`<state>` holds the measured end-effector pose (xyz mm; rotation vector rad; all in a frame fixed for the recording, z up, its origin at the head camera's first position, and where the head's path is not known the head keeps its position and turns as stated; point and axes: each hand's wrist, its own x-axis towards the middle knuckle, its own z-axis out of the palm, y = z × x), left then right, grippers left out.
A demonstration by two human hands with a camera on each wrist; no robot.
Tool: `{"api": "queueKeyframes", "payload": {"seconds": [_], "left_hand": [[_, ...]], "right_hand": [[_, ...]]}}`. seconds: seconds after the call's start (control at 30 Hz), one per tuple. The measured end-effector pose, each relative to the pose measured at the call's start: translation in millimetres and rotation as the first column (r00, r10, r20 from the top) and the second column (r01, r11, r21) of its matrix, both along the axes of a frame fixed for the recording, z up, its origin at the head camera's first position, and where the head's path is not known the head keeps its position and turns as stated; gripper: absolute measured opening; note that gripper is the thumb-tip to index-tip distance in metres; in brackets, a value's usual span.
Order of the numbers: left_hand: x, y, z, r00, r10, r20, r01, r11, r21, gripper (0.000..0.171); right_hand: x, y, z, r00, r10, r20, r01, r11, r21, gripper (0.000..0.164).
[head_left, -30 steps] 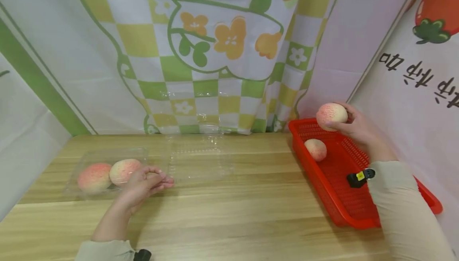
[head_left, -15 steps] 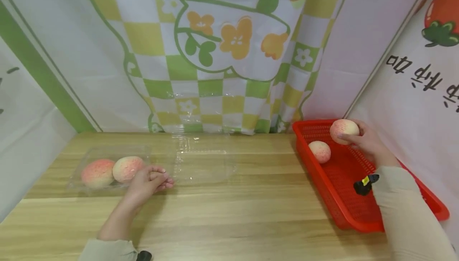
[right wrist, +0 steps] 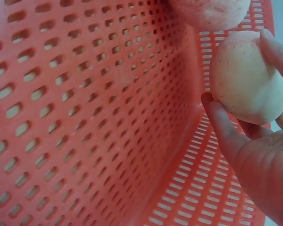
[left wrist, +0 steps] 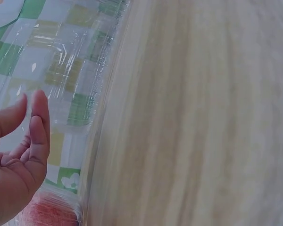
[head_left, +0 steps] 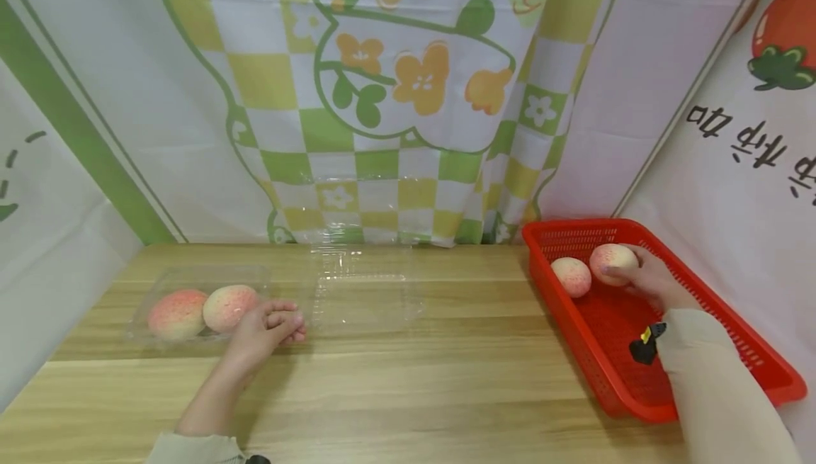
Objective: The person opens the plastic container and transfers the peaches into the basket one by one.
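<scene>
I see the right hand point(head_left: 652, 278) gripping a peach point(head_left: 612, 264) within the red basket point(head_left: 583, 340), beside a second peach point(head_left: 571, 278). The left hand point(head_left: 263, 331) is positioned at the clear pack point(head_left: 210, 273) containing two peaches point(head_left: 177, 314). An open clear container point(head_left: 363, 301) stands between pack and basket on the wooden table point(head_left: 408, 393).

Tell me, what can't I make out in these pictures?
- Head view: part of the basket, hidden behind the right sleeve.
- Head view: whether the held peach touches the basket floor; its own bulk hides its underside.
- Head view: the rest of the wall writing, cut off by the right edge.
- Right wrist view: the other peach's top, cut off by the top edge.
</scene>
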<state>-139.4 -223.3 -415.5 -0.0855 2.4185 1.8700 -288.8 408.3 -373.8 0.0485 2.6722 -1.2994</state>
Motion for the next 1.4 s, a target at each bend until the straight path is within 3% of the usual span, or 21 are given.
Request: {"api": "queueKeyframes", "payload": {"seconds": [0.43, 0.77, 1.4], "left_hand": [[-1.1, 2, 0.0, 1.0, -0.01, -0.005, 0.01, 1.0, 0.001, 0.048], [4.1, -3, 4.6, 0.999, 0.003, 0.042, -0.003, 1.0, 0.007, 0.053], [8.1, -21, 6.0, 0.998, -0.007, 0.067, 0.009, 1.0, -0.025, 0.055]], "right_hand": [[4.4, 3, -10.8, 0.998, 0.06, 0.025, -0.06, 0.998, 0.004, 0.082], [0.3, 1, -12.9, 0.997, 0.074, 0.024, -0.072, 0.994, -0.083, 0.072], [3.7, -5, -9.9, 0.998, 0.05, 0.043, -0.053, 0.997, 0.06, 0.088]]}}
